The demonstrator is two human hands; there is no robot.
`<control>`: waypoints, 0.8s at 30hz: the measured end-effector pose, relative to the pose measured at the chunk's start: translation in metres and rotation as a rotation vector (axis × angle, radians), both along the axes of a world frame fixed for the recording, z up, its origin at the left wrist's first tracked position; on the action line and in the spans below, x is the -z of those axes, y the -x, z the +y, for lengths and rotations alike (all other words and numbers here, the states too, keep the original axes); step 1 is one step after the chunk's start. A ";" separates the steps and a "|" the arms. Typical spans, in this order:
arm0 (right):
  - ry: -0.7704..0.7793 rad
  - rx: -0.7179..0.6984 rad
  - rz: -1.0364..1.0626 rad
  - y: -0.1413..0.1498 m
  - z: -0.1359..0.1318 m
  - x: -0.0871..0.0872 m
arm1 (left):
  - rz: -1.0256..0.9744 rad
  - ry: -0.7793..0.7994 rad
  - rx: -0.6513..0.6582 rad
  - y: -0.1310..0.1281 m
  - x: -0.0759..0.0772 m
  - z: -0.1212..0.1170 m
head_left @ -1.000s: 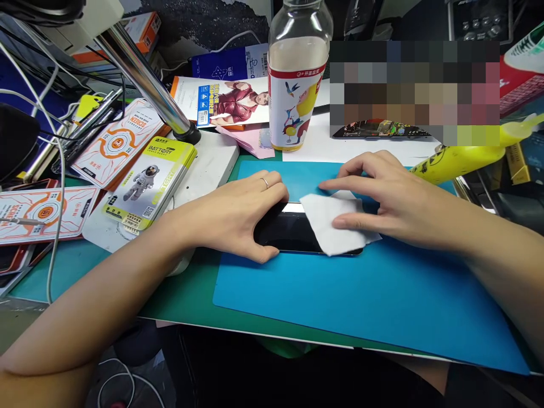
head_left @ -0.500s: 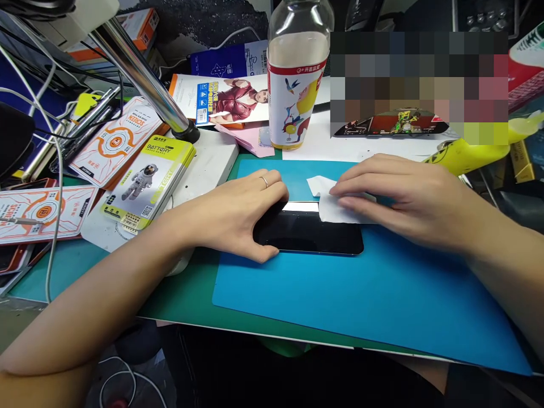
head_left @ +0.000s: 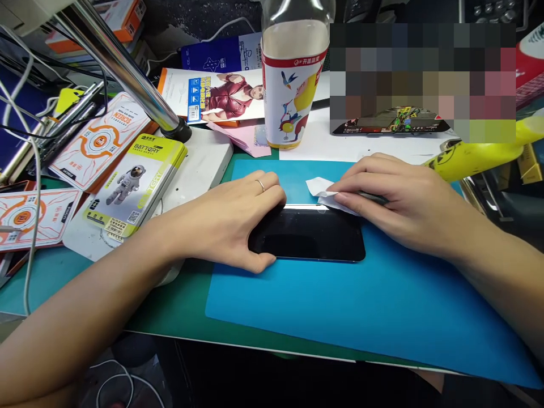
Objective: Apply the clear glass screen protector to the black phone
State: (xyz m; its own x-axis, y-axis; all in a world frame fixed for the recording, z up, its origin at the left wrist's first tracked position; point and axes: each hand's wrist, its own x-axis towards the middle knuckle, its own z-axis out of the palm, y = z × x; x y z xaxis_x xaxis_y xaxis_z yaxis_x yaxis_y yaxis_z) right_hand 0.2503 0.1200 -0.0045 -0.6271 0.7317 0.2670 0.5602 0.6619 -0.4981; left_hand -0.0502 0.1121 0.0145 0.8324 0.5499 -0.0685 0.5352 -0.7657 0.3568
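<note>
The phone lies flat on the blue mat, its long axis running left to right between the two hands; the left hand clasps its left end, thumb at the near edge and fingers at the far one; the right hand pinches a white cloth at the far edge, toward the right end; from that hand the phone lies nearer the person and leftward; the left hand is nearer, touching it.

The left grip arches palm-down, thumb spread from fingers, while the right grip pinches, fingers bent.
</note>
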 end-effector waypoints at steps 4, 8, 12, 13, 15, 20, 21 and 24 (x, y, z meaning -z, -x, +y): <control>0.004 0.039 0.047 0.003 -0.003 -0.003 | 0.011 0.010 -0.003 -0.001 0.000 0.001; 0.009 0.082 0.041 0.001 -0.003 -0.004 | 0.022 0.032 -0.016 -0.002 -0.001 0.002; -0.015 -0.018 0.053 -0.001 -0.003 -0.003 | 0.021 0.047 -0.024 -0.001 0.000 0.003; -0.018 -0.050 0.049 -0.002 -0.003 -0.002 | 0.017 0.052 -0.027 0.000 0.001 0.003; -0.022 -0.086 0.037 -0.002 -0.003 -0.001 | 0.007 0.058 -0.030 0.001 0.002 0.003; -0.043 -0.104 0.019 -0.005 -0.001 0.002 | 0.014 0.047 -0.040 0.002 0.001 0.003; -0.047 -0.114 0.018 -0.006 -0.001 0.003 | 0.018 0.050 -0.043 0.002 0.001 0.003; -0.058 -0.121 0.034 -0.005 0.001 0.003 | 0.022 0.064 -0.047 0.002 0.000 0.003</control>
State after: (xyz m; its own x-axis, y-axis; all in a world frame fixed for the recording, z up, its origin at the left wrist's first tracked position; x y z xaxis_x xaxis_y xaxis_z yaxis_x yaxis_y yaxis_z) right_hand 0.2556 0.1209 -0.0071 -0.6997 0.6340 0.3292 0.4577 0.7517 -0.4749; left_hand -0.0522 0.1148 0.0147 0.8037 0.5823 -0.1227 0.5782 -0.7154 0.3922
